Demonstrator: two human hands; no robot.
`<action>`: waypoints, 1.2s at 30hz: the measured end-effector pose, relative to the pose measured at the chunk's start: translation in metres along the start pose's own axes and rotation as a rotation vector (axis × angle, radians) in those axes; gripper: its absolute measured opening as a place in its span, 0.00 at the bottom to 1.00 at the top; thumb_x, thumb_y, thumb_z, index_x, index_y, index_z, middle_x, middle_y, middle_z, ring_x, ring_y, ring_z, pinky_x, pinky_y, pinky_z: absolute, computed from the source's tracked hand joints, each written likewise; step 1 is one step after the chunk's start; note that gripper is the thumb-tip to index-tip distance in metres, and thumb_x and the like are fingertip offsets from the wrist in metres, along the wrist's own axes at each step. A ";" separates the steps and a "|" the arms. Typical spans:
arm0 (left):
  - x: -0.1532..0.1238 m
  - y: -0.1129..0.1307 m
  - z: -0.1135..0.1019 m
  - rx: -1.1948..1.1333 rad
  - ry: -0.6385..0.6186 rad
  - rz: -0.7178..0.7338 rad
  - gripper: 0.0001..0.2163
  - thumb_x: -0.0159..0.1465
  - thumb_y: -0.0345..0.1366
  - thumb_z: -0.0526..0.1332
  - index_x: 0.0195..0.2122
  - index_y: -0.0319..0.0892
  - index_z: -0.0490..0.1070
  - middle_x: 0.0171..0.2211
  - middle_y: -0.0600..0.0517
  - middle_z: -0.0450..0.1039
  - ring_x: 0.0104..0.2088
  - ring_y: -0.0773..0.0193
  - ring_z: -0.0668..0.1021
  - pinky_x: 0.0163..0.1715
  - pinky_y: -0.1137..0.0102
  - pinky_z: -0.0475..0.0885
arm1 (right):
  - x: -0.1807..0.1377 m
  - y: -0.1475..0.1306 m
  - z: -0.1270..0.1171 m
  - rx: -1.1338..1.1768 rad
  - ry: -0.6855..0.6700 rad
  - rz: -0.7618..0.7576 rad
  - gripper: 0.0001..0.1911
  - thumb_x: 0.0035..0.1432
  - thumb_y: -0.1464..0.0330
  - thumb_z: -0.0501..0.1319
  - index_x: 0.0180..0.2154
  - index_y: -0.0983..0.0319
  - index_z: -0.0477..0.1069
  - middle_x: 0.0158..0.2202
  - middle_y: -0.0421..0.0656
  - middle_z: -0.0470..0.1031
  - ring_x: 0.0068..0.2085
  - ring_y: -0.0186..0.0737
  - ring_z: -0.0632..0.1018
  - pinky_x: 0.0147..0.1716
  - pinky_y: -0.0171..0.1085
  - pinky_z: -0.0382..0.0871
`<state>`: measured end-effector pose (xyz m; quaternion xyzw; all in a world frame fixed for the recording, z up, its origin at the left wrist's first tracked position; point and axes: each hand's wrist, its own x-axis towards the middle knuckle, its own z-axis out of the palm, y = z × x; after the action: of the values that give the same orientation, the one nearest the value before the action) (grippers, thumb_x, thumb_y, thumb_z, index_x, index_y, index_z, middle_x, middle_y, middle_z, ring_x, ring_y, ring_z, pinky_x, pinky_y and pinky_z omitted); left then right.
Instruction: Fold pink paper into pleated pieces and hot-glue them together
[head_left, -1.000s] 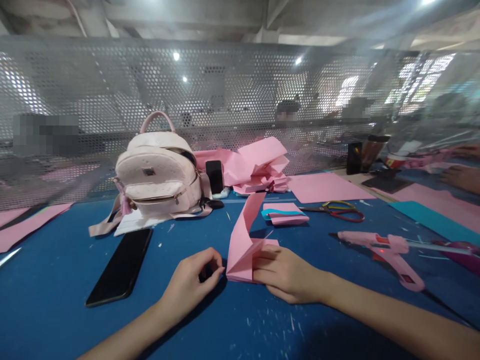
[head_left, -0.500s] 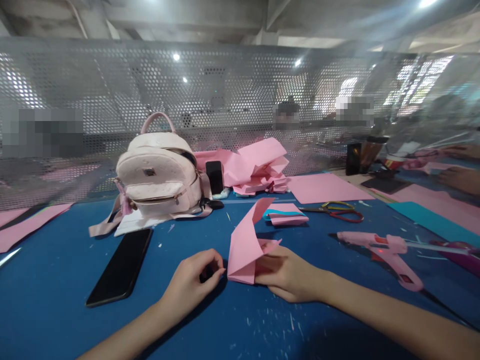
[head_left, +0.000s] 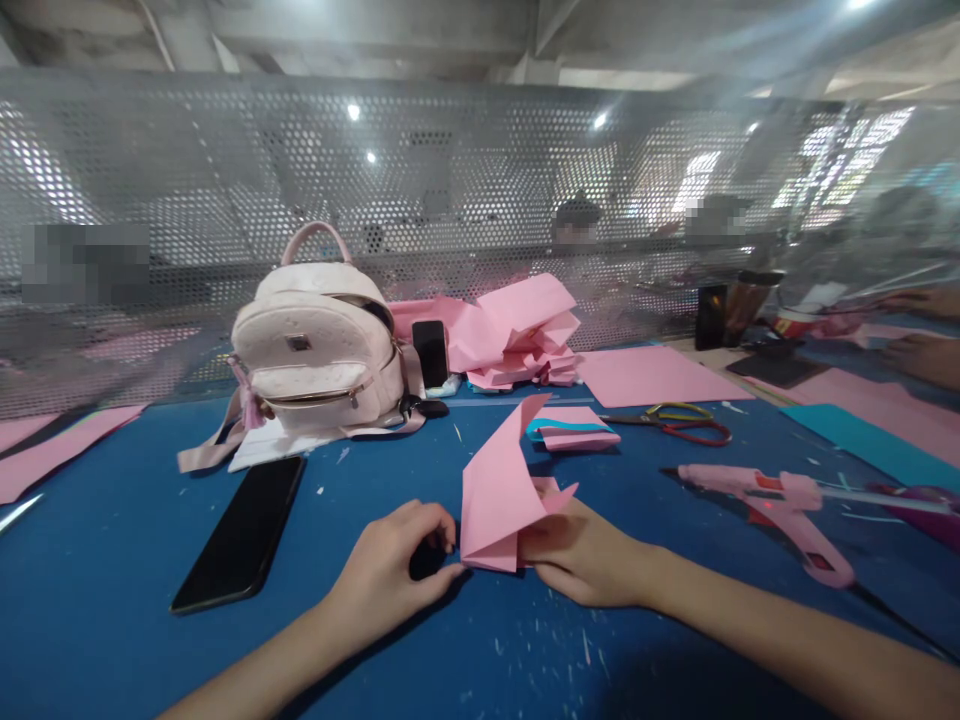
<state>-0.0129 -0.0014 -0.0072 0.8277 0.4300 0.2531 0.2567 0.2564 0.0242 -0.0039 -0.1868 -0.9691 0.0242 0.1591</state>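
Note:
A folded pink paper [head_left: 499, 495] stands partly raised on the blue table [head_left: 112, 600], in front of me at the centre. My right hand [head_left: 581, 550] pinches its lower right part, fingers closed on the fold. My left hand [head_left: 394, 570] lies curled just left of the paper, its fingertips close to the paper's lower left corner. Its fingers are closed round a small dark thing I cannot make out.
A black phone [head_left: 240, 530] lies to the left. A pale pink backpack [head_left: 319, 345] stands behind it. Crumpled pink paper [head_left: 517, 335], a small paper stack [head_left: 570, 428], scissors [head_left: 682, 422] and a pink glue gun [head_left: 772, 500] lie to the right. A perforated metal screen [head_left: 187, 200] closes the back. Another person's hands [head_left: 919, 350] are at the far right.
The paper's tall upright flap has folded down lower and leans right. My right hand has shifted slightly right with it. My left hand has curled tighter and edged toward the paper.

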 end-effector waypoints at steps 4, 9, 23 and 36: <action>0.002 0.004 0.004 0.091 0.010 -0.056 0.09 0.61 0.42 0.64 0.34 0.45 0.65 0.32 0.55 0.70 0.33 0.62 0.71 0.32 0.70 0.62 | 0.004 -0.001 -0.002 0.035 -0.004 0.029 0.13 0.60 0.73 0.54 0.39 0.59 0.76 0.46 0.47 0.75 0.49 0.46 0.72 0.52 0.46 0.66; 0.004 0.005 0.006 0.099 0.015 -0.083 0.11 0.70 0.41 0.52 0.31 0.45 0.63 0.30 0.55 0.68 0.33 0.62 0.70 0.34 0.69 0.61 | 0.011 -0.005 -0.009 0.189 -0.090 -0.033 0.19 0.64 0.70 0.52 0.55 0.62 0.69 0.53 0.47 0.75 0.57 0.44 0.70 0.61 0.48 0.58; 0.003 0.003 0.003 0.042 0.011 -0.093 0.10 0.71 0.39 0.50 0.32 0.45 0.63 0.32 0.55 0.68 0.34 0.63 0.71 0.35 0.69 0.62 | 0.011 -0.007 -0.012 0.336 -0.184 -0.011 0.30 0.68 0.57 0.53 0.67 0.61 0.53 0.64 0.50 0.63 0.66 0.47 0.60 0.67 0.49 0.45; 0.003 0.001 0.003 0.035 0.019 -0.098 0.10 0.71 0.39 0.50 0.32 0.44 0.63 0.32 0.55 0.68 0.34 0.63 0.71 0.35 0.69 0.62 | 0.010 -0.008 -0.011 0.317 -0.216 0.052 0.32 0.67 0.59 0.57 0.67 0.61 0.53 0.63 0.51 0.66 0.64 0.48 0.64 0.66 0.48 0.50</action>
<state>-0.0088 -0.0004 -0.0085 0.8076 0.4768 0.2405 0.2501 0.2482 0.0204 0.0100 -0.1805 -0.9595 0.2005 0.0810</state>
